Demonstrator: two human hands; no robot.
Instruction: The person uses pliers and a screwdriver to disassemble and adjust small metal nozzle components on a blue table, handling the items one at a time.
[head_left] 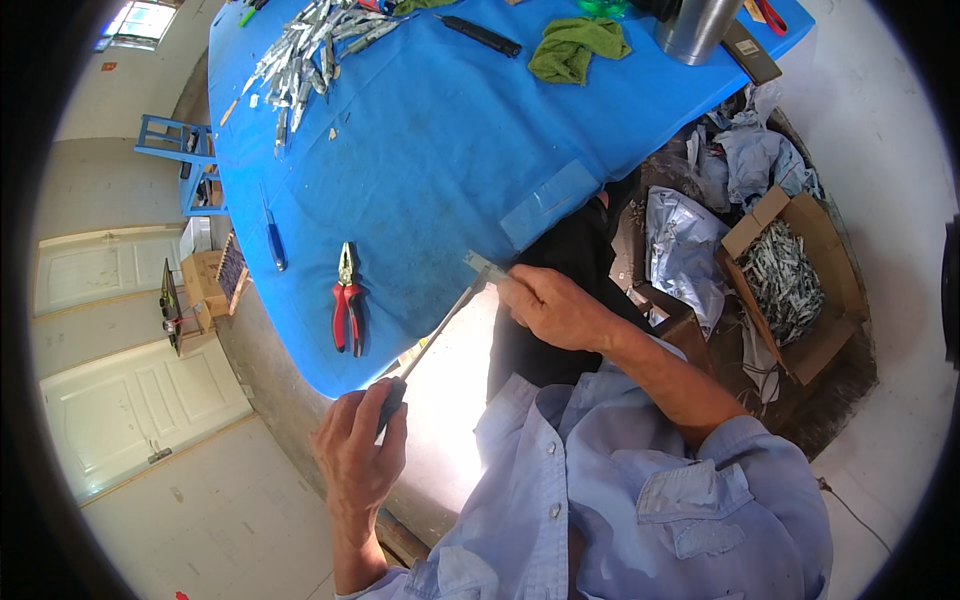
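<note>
My left hand (362,445) is closed around the dark handle of a screwdriver (432,340), whose long shaft slants up and to the right. Its tip meets a small flat silvery metal strip (486,266) at the near edge of the blue-covered table (400,180). Fingers and thumb of my right hand (560,308) pinch that strip; part of it is hidden under them. Red-and-black pliers (346,305) lie on the cloth to the left of the strip, jaws pointing away from me. Farther left rests a second screwdriver (275,245) with a blue handle.
A heap of silvery strips (305,65) covers the table's far left. Toward the far side lie a black pen-like tool (480,35), a green rag (578,50) and a steel flask (692,30). Right of the table, a cardboard box (845,275) of strips stands beside plastic bags (685,250).
</note>
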